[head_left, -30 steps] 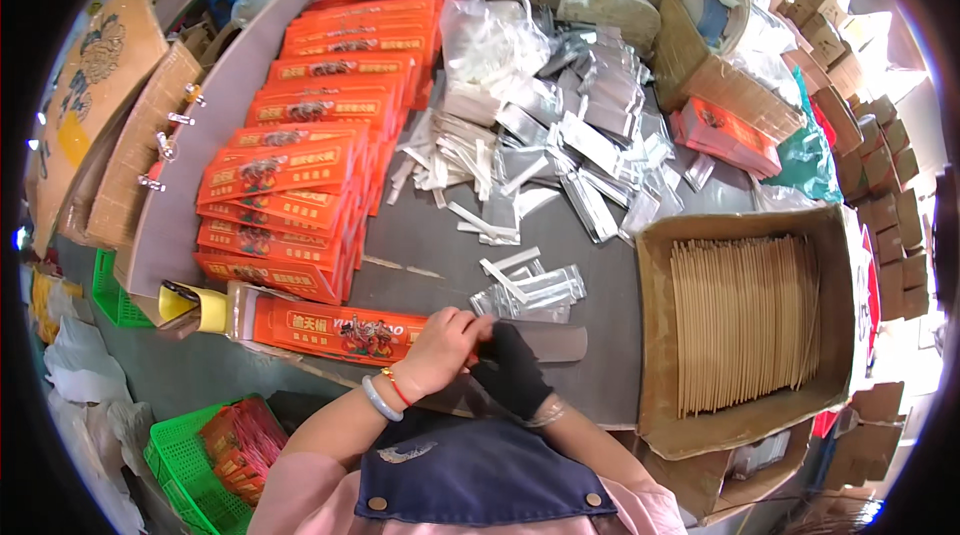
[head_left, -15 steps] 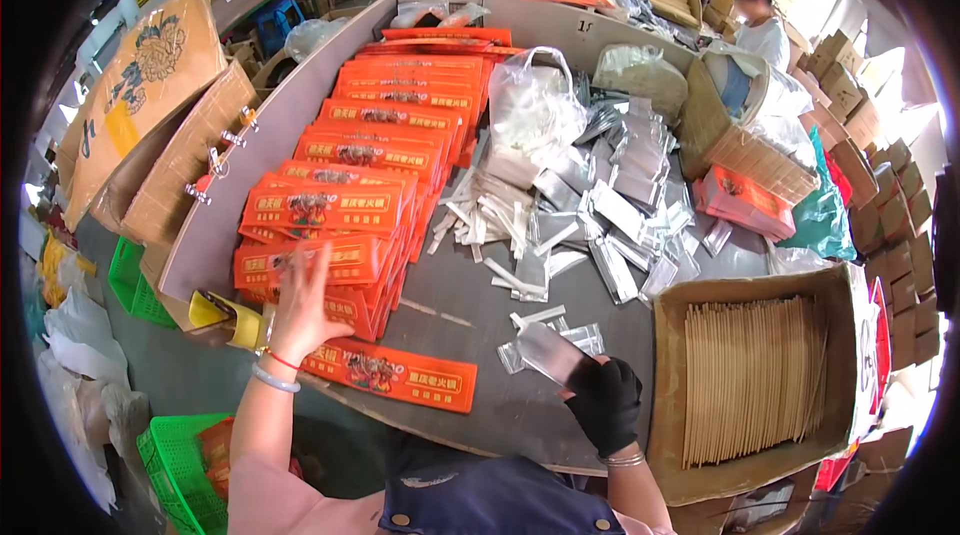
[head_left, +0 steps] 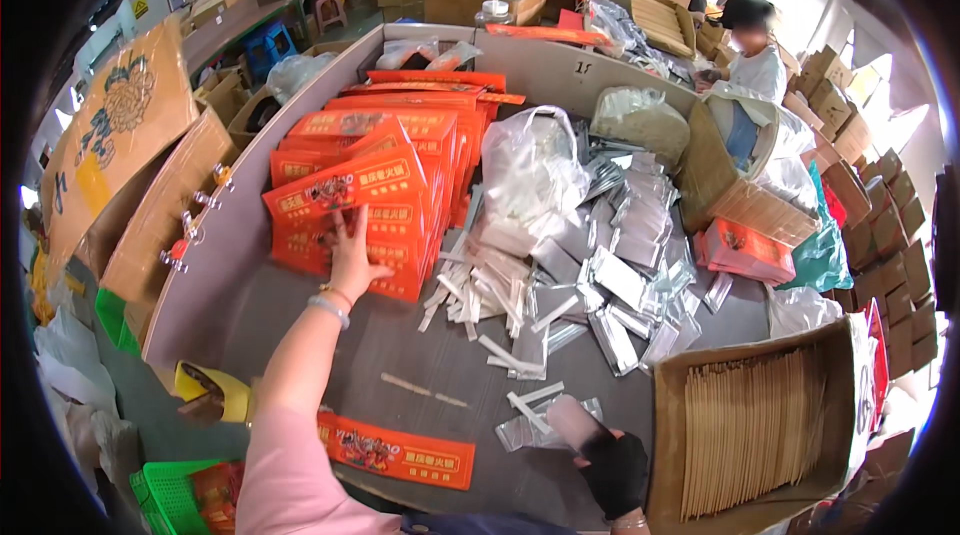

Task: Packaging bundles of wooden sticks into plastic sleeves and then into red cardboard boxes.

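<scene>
My left hand (head_left: 352, 257) lies with spread fingers against the front of a stack of red printed paper sleeves (head_left: 395, 225). The top sleeve there is tilted. My right hand (head_left: 612, 473), in a black fingerless glove, is closed on a small flat packet (head_left: 574, 421), blurred, at the front edge. Just beyond it lie clear packets and white strips (head_left: 535, 415). A single red sleeve (head_left: 400, 450) rests flat near the table's front edge, partly covered by my left arm. Silvery flat packets (head_left: 620, 280) are heaped in the middle, beside loose white strips (head_left: 490, 285).
At the right stands a cardboard box (head_left: 665, 435) packed with wooden chopsticks (head_left: 750, 440). A white plastic bag (head_left: 535, 175) sits mid-table. Grey boards (head_left: 220, 225) wall the table's left and back. Red packs (head_left: 745, 250) lie at the right; a person (head_left: 755, 65) stands beyond.
My left hand has moved forward, and the front sleeves have shifted farther up the table onto the rows behind. My right hand has moved slightly nearer me in the picture. The view has tilted.
</scene>
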Available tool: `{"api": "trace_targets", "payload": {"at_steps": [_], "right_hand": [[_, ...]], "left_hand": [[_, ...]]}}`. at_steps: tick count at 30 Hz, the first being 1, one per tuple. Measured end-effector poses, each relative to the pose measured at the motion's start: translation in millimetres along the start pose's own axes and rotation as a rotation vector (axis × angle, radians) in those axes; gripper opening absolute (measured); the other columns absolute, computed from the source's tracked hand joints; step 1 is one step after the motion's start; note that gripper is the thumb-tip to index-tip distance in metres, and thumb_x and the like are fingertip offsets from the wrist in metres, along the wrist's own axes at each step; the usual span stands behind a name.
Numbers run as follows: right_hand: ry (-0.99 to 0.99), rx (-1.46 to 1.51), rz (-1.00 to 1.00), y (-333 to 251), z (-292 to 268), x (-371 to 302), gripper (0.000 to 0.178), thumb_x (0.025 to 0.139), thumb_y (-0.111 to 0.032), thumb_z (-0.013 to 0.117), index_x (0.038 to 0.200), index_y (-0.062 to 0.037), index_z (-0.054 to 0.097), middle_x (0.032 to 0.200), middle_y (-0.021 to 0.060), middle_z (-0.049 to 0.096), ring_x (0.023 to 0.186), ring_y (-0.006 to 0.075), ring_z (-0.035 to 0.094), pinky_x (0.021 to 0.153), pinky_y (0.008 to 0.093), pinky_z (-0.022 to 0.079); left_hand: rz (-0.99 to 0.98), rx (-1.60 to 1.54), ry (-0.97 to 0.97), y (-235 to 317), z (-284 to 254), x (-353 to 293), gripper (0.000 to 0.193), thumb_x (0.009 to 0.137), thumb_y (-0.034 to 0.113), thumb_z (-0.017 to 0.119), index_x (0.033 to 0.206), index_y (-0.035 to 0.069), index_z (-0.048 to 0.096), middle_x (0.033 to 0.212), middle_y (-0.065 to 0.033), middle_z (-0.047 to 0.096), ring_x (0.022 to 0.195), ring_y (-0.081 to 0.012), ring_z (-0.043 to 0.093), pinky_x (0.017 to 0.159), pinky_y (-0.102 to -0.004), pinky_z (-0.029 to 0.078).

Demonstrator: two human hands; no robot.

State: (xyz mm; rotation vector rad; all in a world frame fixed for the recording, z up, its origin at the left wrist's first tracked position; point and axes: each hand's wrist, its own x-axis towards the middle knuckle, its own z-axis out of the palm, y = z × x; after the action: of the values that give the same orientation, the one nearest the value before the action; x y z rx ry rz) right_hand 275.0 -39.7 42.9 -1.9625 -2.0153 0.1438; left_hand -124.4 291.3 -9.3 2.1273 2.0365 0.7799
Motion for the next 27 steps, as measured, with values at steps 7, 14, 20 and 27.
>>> {"api": "trace_targets", "payload": {"at_steps": [7,14,20,27], "right_hand": [[-0.313,0.816,0.944,-9,-34,12,0.044,0.065,-0.018,0.082,0.105,-0.0054,0.068,0.081,0.0152,0.068,0.073,0.0350,0.067,0.066,0.0420,0.053],[-0.155,0.030,0.084,20,0,-10,0.038,0.060,-0.017,0.083,0.094,-0.0060,0.069,0.084,0.0154,0.063,0.082,0.0366,0.063,0.074,0.0446,0.051],[-0.007,0.181,0.202,13,-16,-15,0.049,0.060,-0.021,0.085,0.102,-0.0072,0.064,0.095,0.0134,0.062,0.091,0.0356,0.060,0.079,0.0430,0.049],[-0.015,0.211,0.058,9,-27,-23,0.056,0.057,-0.019,0.088,0.104,-0.0073,0.061,0.090,0.0118,0.060,0.086,0.0348,0.061,0.074,0.0423,0.050]], "left_hand": [[0.015,0.063,0.125,2,32,59,0.124,0.051,0.027,0.095,0.152,0.023,0.023,0.157,-0.0254,0.015,0.137,-0.0554,0.026,0.109,-0.0588,0.035],[0.230,0.032,0.116,-18,9,-2,0.083,0.060,0.021,0.090,0.131,0.010,0.047,0.124,-0.0212,0.049,0.108,-0.0436,0.050,0.092,-0.0513,0.047],[0.163,0.163,-0.738,-20,-41,10,0.055,0.064,0.029,0.087,0.109,0.002,0.070,0.111,-0.0179,0.069,0.107,-0.0304,0.065,0.095,-0.0357,0.051],[0.092,0.226,-1.067,29,-102,-37,0.025,0.070,0.019,0.080,0.088,0.002,0.075,0.077,-0.0141,0.073,0.067,-0.0244,0.071,0.069,-0.0331,0.057]]}}
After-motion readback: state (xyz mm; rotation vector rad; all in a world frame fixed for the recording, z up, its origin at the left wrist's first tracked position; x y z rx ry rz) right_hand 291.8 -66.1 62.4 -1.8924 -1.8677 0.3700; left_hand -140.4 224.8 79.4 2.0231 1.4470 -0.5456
